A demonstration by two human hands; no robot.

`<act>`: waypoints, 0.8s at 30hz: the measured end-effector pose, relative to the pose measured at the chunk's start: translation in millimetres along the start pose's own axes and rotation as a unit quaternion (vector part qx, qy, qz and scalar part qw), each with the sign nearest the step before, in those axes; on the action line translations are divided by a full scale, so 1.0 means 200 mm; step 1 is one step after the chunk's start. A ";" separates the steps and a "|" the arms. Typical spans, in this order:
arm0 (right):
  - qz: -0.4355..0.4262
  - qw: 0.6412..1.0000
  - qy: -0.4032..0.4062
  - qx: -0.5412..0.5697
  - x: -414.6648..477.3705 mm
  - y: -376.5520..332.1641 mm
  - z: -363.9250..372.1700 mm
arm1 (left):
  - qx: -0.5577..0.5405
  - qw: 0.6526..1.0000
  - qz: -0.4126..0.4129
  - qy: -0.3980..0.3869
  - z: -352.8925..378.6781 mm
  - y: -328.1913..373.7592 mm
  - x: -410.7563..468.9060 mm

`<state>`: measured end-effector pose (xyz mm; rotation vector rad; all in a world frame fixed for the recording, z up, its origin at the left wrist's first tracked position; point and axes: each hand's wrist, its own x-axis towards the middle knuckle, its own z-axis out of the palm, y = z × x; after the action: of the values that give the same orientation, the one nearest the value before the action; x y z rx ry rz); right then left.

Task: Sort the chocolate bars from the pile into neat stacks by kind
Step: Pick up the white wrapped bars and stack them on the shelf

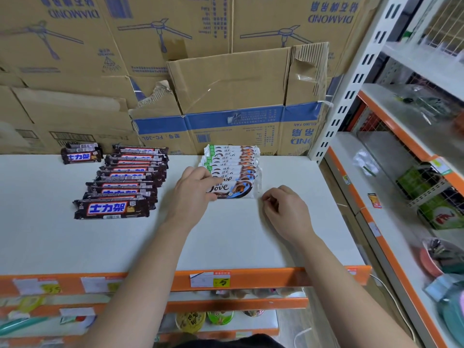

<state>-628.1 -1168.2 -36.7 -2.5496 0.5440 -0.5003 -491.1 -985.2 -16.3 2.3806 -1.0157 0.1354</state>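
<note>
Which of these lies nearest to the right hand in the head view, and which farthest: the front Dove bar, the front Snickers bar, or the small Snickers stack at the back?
1. The front Dove bar, just left of the right hand and slightly behind it.
2. The front Snickers bar, well to the left, at the front of its row.
3. The small Snickers stack, at the far back left of the shelf.
</note>
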 end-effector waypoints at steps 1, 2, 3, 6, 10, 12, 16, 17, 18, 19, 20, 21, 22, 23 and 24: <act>-0.001 1.000 0.001 -0.001 0.00 0.00 0.00 | -0.004 1.000 -0.003 0.003 0.01 0.00 0.01; -0.001 1.000 0.002 -0.001 0.00 0.00 0.00 | -0.006 1.000 -0.007 0.005 0.01 0.01 0.01; -0.002 1.000 0.002 -0.001 0.00 0.00 0.00 | -0.005 1.000 -0.010 0.010 0.01 0.02 0.02; -0.007 1.000 -0.002 -0.001 0.00 0.00 0.00 | 0.033 0.999 -0.011 0.039 0.02 0.02 0.02; -0.021 1.000 0.004 0.018 0.00 -0.01 -0.01 | 0.059 0.997 -0.035 0.037 -0.01 -0.01 0.00; -0.028 0.999 0.010 0.029 0.01 -0.03 -0.02 | 0.064 0.996 -0.039 0.048 -0.03 -0.04 -0.02; -0.065 0.996 0.028 0.062 0.03 -0.12 0.00 | 0.086 0.993 -0.029 0.077 -0.08 -0.10 -0.07; -0.078 0.994 0.028 0.072 0.04 -0.15 0.01 | 0.095 0.992 -0.030 0.083 -0.10 -0.11 -0.09; -0.091 0.992 0.025 0.081 0.05 -0.19 0.02 | 0.104 0.990 -0.029 0.088 -0.12 -0.13 -0.10; -0.105 0.991 0.021 0.086 0.06 -0.23 0.04 | 0.113 0.989 -0.029 0.092 -0.14 -0.14 -0.12; -0.116 0.989 0.015 0.088 0.08 -0.28 0.07 | 0.122 0.987 -0.031 0.096 -0.17 -0.16 -0.14; -0.127 0.988 0.006 0.087 0.09 -0.32 0.10 | 0.130 0.986 -0.033 0.101 -0.19 -0.18 -0.16; -0.138 0.987 -0.002 0.085 0.10 -0.37 0.13 | 0.137 0.984 -0.037 0.107 -0.22 -0.21 -0.18; -0.149 0.985 -0.010 0.084 0.11 -0.43 0.15 | 0.143 0.982 -0.043 0.114 -0.25 -0.24 -0.21; -0.161 0.983 -0.016 0.083 0.12 -0.49 0.18 | 0.149 0.980 -0.050 0.122 -0.28 -0.28 -0.24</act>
<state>-564.5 -1085.7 -9.7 -2.4867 0.0718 -0.5885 -479.1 -892.7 -7.3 2.5937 -0.8030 0.5636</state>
